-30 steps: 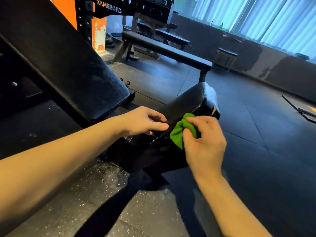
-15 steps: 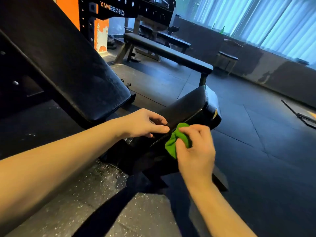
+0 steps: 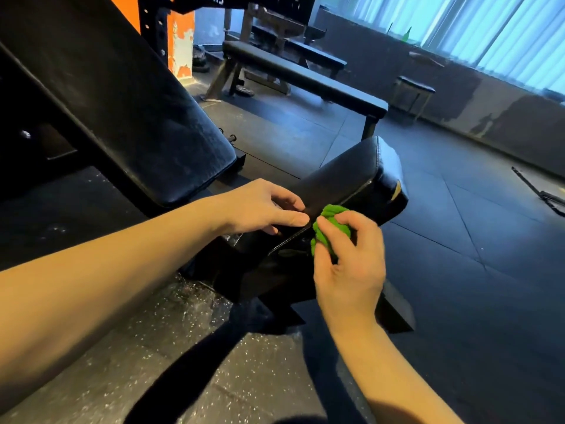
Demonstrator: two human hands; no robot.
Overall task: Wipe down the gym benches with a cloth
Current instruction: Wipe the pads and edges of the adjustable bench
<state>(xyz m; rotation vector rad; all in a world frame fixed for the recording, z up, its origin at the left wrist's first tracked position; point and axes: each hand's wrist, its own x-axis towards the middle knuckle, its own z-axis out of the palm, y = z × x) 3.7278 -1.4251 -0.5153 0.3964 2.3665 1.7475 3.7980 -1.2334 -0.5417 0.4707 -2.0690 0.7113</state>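
While in hand [image 3: 348, 264], cloth [image 3: 331, 223] against seat [image 3: 345, 175].

A dark rubber-tiled floor [image 3: 458, 270] carries everything here, white-flecked and scuffed at the near side. An adjustable bench [image 3: 345, 182] stands on it, its seat pad tilted up and its back pad [image 3: 122, 117] steeply inclined to the left. Beyond it stands a long flat bench [image 3: 305, 78], with a round-topped stool [image 3: 416, 82] near its end. A thin dark bar [image 3: 538, 194] lies on the floor at far right.
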